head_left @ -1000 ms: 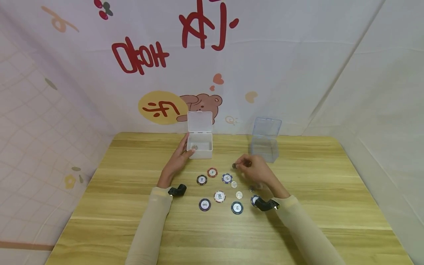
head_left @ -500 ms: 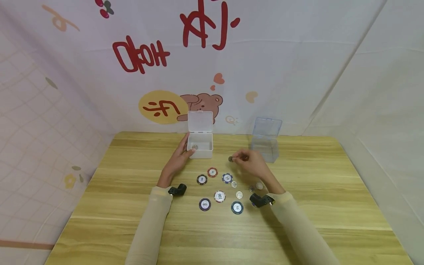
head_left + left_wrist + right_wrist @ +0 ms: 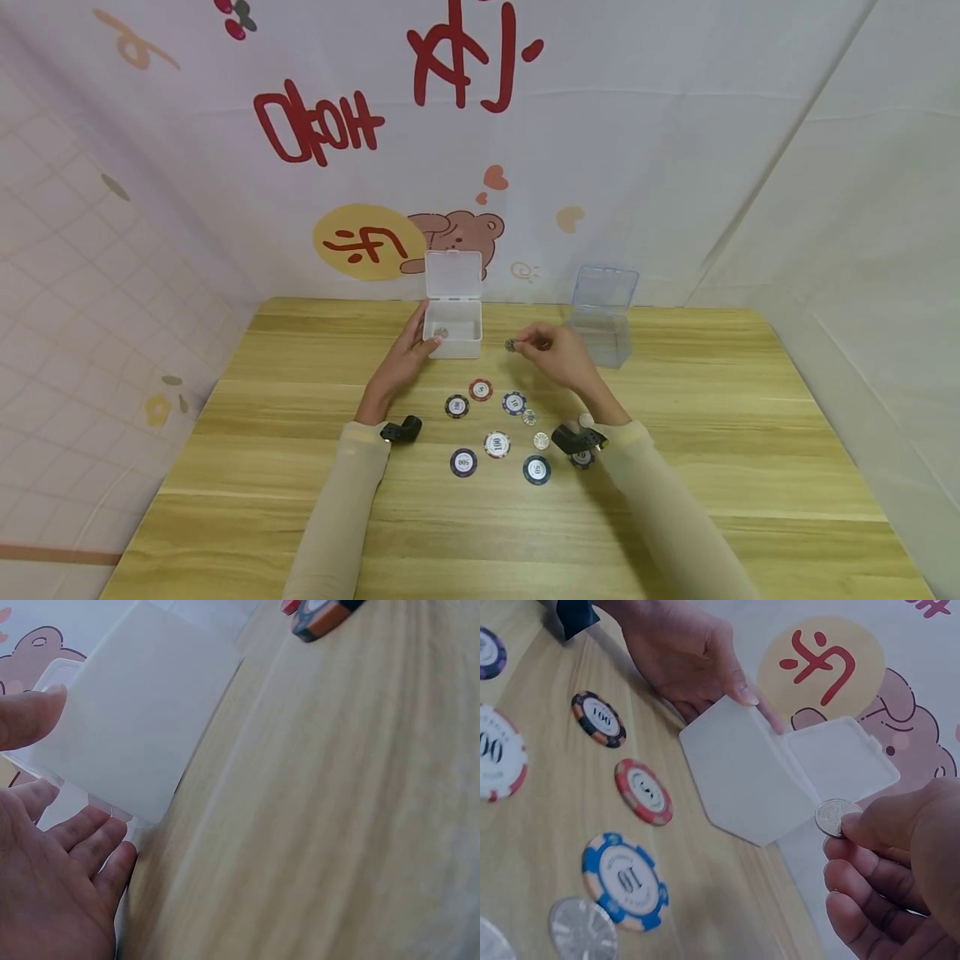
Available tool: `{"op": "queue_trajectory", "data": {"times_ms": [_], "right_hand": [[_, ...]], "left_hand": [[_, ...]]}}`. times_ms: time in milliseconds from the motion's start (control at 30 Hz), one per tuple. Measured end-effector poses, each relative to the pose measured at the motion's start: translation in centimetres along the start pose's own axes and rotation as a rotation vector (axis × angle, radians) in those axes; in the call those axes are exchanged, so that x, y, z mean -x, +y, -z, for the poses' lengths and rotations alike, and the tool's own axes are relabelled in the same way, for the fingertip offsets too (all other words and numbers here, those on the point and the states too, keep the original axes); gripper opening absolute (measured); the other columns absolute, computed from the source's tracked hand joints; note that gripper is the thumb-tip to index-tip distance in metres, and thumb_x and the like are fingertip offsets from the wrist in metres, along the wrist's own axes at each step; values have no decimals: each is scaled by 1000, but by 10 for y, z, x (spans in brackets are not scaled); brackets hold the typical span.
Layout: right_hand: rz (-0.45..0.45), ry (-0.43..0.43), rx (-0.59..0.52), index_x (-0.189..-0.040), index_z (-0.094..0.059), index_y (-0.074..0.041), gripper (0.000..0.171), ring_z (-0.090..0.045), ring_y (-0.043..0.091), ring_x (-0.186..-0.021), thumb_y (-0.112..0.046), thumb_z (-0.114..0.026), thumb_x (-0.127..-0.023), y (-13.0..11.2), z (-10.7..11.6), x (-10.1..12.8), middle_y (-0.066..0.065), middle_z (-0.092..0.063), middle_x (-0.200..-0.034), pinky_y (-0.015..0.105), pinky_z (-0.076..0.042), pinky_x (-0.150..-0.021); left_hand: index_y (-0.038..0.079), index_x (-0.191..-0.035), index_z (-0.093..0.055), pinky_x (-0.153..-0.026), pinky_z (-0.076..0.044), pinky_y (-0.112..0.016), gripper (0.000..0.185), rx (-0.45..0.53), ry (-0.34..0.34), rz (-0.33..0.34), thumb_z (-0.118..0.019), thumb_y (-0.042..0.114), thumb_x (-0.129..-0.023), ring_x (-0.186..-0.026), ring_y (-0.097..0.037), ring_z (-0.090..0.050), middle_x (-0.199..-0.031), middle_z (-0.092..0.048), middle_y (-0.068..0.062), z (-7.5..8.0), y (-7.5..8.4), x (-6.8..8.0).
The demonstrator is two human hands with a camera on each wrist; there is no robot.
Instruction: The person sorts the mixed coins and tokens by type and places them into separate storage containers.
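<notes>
Head view: right hand [image 3: 558,357] pinches a coin [image 3: 510,345] mid-frame, just right of the white box [image 3: 453,330]; left hand [image 3: 401,358], fingers relaxed, touches that box.

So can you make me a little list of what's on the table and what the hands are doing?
right hand: pinches a silver coin above the table, near the white box
left hand: rests against the side of the white box, fingers straight
white box: lid open and standing up, one coin inside
clear box: open, farther right; contents cannot be told
chips: several lie flat, among them a red one and a blue one marked 10
loose coins: two silver ones beside the chips
table: light wood
</notes>
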State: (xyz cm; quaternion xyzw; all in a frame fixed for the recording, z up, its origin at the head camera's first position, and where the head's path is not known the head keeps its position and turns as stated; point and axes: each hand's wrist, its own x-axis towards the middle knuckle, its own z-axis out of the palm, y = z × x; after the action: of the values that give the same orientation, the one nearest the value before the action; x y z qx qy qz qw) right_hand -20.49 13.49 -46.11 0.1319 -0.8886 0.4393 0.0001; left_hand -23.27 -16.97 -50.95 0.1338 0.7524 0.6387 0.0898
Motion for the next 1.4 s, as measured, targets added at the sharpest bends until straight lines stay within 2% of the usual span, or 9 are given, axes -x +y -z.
{"op": "queue_trajectory", "data": {"times_ms": [133,500,667,767,1133,1400], "right_hand": [[12,6,-9,-98,-76,-15,9,-66,15,-77,-23,-73,-96,-7,0,-6,1,-75,-88,29,-52,-70],[16,3,10,-97,-76,-16,10,-65,16,-77,-25,-71,-98,-22,0,-23,1,-75,-88,29,-49,-67],[37,17,2,-98,-76,-14,10,-67,16,-77,-23,-71,-97,-25,-2,-29,3,-76,-89,29,-49,-66],[40,28,1,-98,-77,-14,10,-67,16,-77,-22,-72,-96,-26,-3,-31,3,-76,-90,28,-50,-66],[30,55,-5,-97,-77,-15,10,-70,17,-80,-25,-73,-95,-22,-10,-43,3,-77,-90,28,-51,-70],[57,63,-50,-99,-77,-11,11,-71,20,-81,-21,-72,-96,-23,-15,-51,7,-77,-91,27,-52,-70]], "left_hand": [[26,-167,-8,-125,-22,-55,76,3,10,-6,-53,18,-107,-158,-34,-21,-174,-13,-6,-1,1,0],[22,-167,-6,-123,-23,-56,76,17,-6,-9,-53,15,-107,-157,-37,-23,-173,-13,-9,-1,6,1],[28,-167,-6,-125,-21,-56,76,10,-2,29,-53,19,-107,-158,-35,-22,-174,-12,-6,0,4,1],[34,-166,-8,-125,-22,-55,75,1,11,29,-53,22,-107,-157,-33,-24,-173,-15,-3,-1,0,0],[30,-167,-7,-124,-23,-55,76,-3,24,13,-54,20,-107,-157,-33,-24,-173,-15,-5,-2,-2,2],[30,-166,-4,-125,-20,-55,77,20,7,5,-53,19,-108,-158,-33,-20,-174,-12,-5,-1,0,2]]}}
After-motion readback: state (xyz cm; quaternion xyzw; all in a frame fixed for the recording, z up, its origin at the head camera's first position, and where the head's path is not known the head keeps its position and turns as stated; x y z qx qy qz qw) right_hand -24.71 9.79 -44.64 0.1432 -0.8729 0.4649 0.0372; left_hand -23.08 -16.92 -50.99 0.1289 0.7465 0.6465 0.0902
